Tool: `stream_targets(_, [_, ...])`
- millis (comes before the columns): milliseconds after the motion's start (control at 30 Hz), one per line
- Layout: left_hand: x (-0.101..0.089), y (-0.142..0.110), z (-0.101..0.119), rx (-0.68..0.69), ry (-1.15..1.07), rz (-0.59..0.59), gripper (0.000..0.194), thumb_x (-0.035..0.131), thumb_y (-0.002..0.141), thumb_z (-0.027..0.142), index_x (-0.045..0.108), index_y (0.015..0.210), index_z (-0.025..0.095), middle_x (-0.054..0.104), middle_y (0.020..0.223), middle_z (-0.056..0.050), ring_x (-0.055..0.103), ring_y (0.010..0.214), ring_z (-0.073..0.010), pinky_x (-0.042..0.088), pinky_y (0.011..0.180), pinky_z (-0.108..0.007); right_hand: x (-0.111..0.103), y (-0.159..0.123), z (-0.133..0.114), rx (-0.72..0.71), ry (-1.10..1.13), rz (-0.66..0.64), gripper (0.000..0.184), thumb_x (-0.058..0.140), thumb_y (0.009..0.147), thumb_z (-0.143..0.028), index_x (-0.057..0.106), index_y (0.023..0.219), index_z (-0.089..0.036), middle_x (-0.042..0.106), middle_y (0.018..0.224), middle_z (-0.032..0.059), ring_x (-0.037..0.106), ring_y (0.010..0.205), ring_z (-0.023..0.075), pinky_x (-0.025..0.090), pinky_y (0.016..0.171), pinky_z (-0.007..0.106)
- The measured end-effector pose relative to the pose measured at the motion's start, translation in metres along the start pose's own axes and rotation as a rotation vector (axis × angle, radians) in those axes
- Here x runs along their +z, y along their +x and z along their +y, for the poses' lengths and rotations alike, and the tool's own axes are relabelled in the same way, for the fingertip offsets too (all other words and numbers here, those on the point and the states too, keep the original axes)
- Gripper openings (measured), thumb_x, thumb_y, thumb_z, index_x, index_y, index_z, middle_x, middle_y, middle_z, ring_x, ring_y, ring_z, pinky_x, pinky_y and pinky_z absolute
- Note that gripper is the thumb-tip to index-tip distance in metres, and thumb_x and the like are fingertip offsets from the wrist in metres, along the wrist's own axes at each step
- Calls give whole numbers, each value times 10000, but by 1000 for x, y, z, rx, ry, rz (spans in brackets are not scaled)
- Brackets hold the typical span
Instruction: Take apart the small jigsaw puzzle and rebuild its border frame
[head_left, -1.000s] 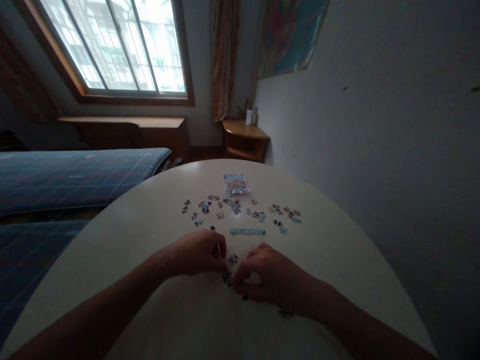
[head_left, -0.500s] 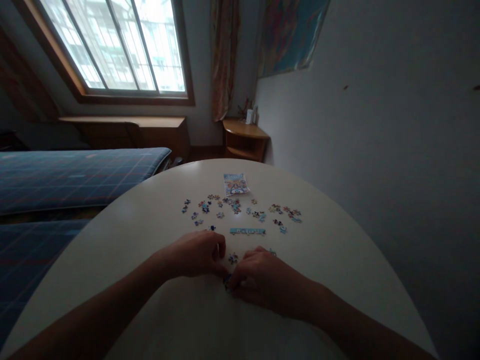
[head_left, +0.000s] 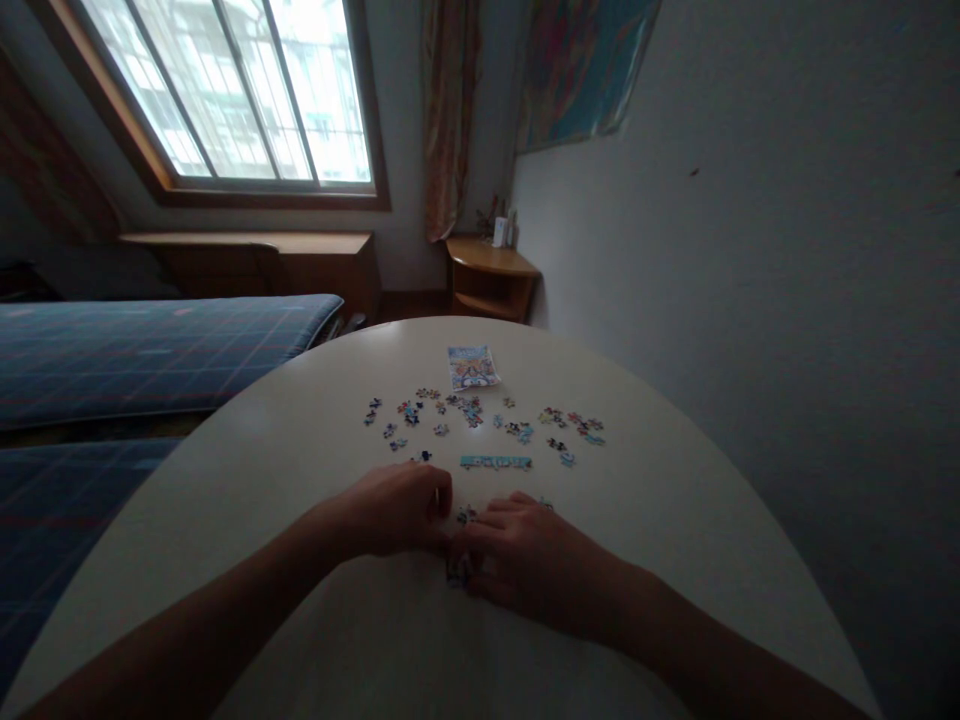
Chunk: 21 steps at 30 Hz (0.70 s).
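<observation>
My left hand [head_left: 401, 508] is closed, its fingers curled down and the tips at the upper edge of a small dark jigsaw puzzle piece [head_left: 455, 572]. From the other side my right hand [head_left: 529, 560] pinches the same piece, covering part of it. Just beyond the fingertips lies a loose jigsaw piece [head_left: 466, 514]. Another piece [head_left: 545, 503] shows partly behind my right hand. Farther off, a joined light-blue strip of puzzle [head_left: 496, 463] lies flat on the white round table [head_left: 360, 620].
Several loose pieces [head_left: 411, 412] are scattered beyond my left hand, with a further group [head_left: 574, 422] to the right. A printed picture sheet [head_left: 472, 368] lies near the table's far edge. On the left is a plaid mattress [head_left: 165, 350]; a wall [head_left: 750, 300] rises on the right.
My right fingers have shifted slightly up and to the left over the dark piece, and more of its lower part shows. My left hand has barely moved.
</observation>
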<state>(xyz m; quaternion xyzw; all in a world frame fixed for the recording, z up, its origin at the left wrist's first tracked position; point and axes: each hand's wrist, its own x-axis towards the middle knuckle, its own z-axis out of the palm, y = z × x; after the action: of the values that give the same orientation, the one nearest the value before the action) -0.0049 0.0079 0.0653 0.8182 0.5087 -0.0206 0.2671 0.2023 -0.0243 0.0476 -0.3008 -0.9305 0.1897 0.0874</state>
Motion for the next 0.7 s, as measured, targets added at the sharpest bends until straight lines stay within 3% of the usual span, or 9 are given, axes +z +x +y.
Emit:
stream_targets(233, [3, 3, -3, -9, 10, 7, 285, 793, 637, 409, 679, 813, 216, 674, 762, 17, 575, 655, -158, 328, 541, -254, 6, -2, 5, -103, -156, 32, 39, 645, 923, -274, 681, 937, -267, 726, 897, -29, 624, 846, 163, 336, 770, 317])
stream_targets(700, [3, 3, -2, 4, -30, -1, 264, 783, 642, 361, 671, 824, 207, 672, 752, 14, 574, 644, -152, 332, 543, -246, 4, -4, -7, -207, -347, 47, 119, 628, 917, -237, 633, 803, -207, 701, 888, -12, 574, 807, 164, 315, 705, 328])
